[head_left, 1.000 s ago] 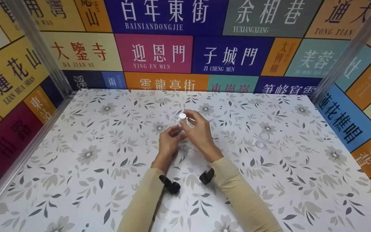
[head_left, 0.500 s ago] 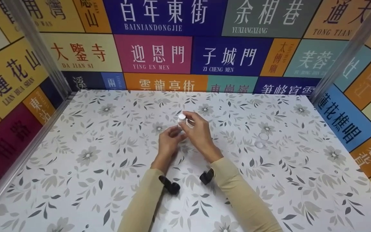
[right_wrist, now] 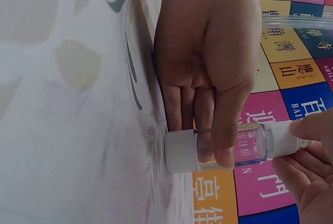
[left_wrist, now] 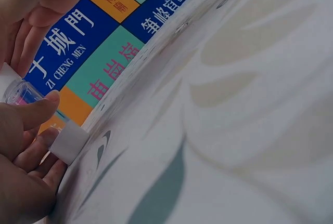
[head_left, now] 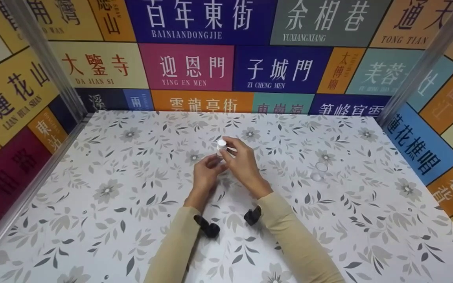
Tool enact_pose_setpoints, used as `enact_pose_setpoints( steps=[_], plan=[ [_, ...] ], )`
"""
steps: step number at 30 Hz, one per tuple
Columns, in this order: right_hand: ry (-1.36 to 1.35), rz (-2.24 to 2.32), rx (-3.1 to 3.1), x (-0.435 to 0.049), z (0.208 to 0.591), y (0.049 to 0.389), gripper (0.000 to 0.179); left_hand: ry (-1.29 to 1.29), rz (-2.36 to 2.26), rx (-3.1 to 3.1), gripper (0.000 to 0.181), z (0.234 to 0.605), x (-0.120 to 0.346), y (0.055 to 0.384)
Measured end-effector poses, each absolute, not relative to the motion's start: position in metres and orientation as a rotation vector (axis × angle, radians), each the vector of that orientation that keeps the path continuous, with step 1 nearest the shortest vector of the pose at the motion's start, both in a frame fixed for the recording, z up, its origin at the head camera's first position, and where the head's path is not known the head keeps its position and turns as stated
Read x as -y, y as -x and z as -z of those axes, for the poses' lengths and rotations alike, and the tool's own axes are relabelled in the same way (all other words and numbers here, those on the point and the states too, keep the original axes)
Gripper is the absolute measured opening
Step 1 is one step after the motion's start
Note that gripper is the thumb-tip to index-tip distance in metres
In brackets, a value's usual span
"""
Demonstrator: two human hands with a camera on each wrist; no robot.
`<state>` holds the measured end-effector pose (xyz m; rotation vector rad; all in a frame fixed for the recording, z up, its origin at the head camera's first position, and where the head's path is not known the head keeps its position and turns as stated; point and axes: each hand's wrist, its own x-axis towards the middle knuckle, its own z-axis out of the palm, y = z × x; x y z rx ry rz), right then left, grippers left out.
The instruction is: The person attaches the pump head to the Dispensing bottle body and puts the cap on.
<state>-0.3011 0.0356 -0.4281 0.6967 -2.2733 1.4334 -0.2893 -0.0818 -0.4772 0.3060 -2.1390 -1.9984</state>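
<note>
A small clear bottle (right_wrist: 229,146) with a white base and a white cap (head_left: 221,143) is being held upright above the middle of a floral-patterned table (head_left: 104,165), between two hands. The bottle's body is being gripped by the left hand (head_left: 206,173), its fingers and thumb curled round the clear wall, as is being shown most plainly in the right wrist view. The white cap is being pinched from above by the fingertips of the right hand (head_left: 242,165). Both forearms are being covered by beige sleeves (head_left: 289,243), and a small black camera (head_left: 252,215) is being worn at each wrist. Two small clear round pieces (head_left: 319,171) are lying on the table well to the right of the hands. The table is being enclosed by walls (head_left: 187,65) of coloured panels bearing Chinese place names
</note>
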Motion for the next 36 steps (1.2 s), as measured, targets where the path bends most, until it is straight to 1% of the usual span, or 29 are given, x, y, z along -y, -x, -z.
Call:
enact_pose_setpoints(
  steps=[10, 19, 30, 36],
  plan=[
    [-0.667, -1.472, 2.259, -0.0355, 0.428, 0.3005, 0.037, -0.324, 1.984, 2.155, 0.043, 0.4775, 0.0807, 0.2895],
    [-0.679, -1.457, 2.272, -0.0345, 0.4278, 0.3001, 0.034, -0.314, 1.995, 2.149, 0.044, 0.4772, 0.082, 0.2891],
    [-0.669, -1.484, 2.261, -0.0345, 0.4267, 0.2994, 0.039, -0.318, 2.016, 2.143, 0.045, 0.4774, 0.0827, 0.2884],
    [-0.702, -1.452, 2.263, -0.0349, 0.4276, 0.2999, 0.036, -0.311, 1.997, 2.155, 0.045, 0.4776, 0.0819, 0.2896]
  ],
)
